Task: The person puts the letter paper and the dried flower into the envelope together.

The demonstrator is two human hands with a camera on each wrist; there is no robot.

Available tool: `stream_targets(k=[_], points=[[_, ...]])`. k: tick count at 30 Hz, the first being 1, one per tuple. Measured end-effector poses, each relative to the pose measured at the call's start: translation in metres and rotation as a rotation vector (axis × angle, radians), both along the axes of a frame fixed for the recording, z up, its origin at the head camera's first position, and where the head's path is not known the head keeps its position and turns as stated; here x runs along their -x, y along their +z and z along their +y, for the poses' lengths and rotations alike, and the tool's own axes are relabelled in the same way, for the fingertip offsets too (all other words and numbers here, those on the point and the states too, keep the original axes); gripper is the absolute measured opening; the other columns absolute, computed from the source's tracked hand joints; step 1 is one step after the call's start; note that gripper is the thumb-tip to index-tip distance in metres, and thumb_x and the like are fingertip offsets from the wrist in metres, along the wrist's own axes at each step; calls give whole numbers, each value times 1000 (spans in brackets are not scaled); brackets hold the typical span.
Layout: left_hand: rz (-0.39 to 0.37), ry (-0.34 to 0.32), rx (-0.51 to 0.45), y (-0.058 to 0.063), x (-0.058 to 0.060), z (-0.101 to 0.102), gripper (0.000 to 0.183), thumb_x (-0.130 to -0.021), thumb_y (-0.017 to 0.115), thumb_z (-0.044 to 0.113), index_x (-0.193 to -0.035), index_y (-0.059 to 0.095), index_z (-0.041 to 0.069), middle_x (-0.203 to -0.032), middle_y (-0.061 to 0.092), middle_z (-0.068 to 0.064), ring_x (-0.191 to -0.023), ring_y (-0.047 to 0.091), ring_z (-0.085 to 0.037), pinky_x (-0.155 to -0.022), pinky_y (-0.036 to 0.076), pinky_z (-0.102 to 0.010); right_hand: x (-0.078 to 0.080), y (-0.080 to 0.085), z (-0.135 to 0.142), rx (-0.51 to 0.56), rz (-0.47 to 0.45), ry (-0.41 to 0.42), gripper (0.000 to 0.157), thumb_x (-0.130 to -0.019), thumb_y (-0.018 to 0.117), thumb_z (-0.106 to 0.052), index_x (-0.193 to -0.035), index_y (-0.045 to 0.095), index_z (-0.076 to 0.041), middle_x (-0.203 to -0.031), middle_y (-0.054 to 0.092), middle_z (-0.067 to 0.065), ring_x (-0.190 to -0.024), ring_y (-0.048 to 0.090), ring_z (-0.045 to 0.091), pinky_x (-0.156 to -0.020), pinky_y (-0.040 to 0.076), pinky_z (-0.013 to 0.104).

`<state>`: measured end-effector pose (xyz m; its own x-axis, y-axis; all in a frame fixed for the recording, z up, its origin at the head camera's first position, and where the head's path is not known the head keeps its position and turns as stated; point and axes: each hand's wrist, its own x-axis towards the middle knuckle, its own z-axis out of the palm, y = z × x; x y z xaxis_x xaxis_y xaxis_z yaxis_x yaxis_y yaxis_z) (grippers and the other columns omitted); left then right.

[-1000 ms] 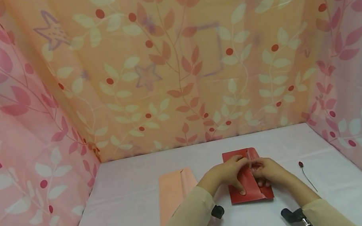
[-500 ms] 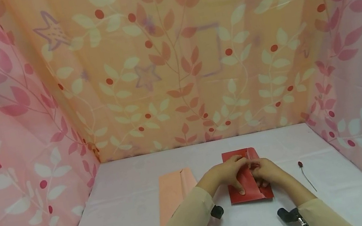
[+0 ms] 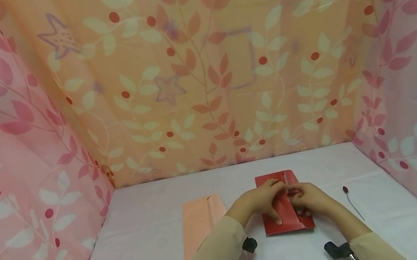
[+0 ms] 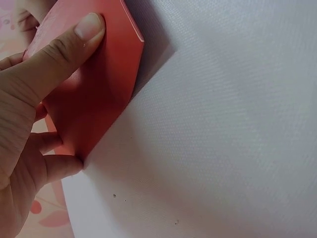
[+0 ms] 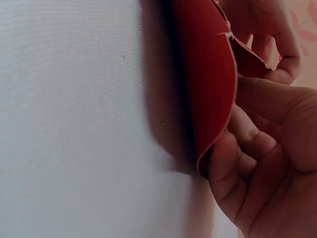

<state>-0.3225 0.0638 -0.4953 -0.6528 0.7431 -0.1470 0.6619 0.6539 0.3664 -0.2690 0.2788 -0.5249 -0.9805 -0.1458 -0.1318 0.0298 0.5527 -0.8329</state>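
Observation:
A red envelope point(image 3: 288, 218) lies on the white table, with its flap point(image 3: 290, 176) toward the right. My left hand point(image 3: 262, 199) grips it from the left. In the left wrist view the thumb point(image 4: 64, 52) presses on the red face while the other fingers curl at its edge. At the opening on the right side, my right hand point(image 3: 310, 198) holds the envelope's edge. The right wrist view shows its fingers point(image 5: 228, 156) curled against the bent red paper point(image 5: 210, 94); some fingertips are hidden behind it. Inside the envelope nothing can be made out.
A light pink envelope point(image 3: 196, 225) lies left of the red one, partly covered by the left sleeve point(image 3: 217, 249). On the right lies a small dried red flower point(image 3: 345, 189) on a thin stem. Patterned curtains point(image 3: 200, 80) stand around the white table point(image 3: 147, 233).
The right wrist has shifted slightly left and back again. Both hands stay on the red envelope, which keeps its place.

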Motion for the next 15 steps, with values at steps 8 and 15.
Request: stream_targets(k=[8,15], points=[[9,-2,5,2,-1,0,99,-64,95,48,-147,42,45,-165,28,6,-145,37,-15,-103,52,-47,-8,7,5,-80,83,20,51,-89,77,-11,-137,61,-2,-89,72,5,-78,65,19,-68,57,31],[9,2,18,1,-2,2,101,-63,96,49,-148,40,45,-165,28,6,-146,36,-15,-105,51,-48,-23,16,9,-141,135,-38,46,-89,80,-14,-132,66,-5,-93,72,3,-83,66,17,-68,58,28]])
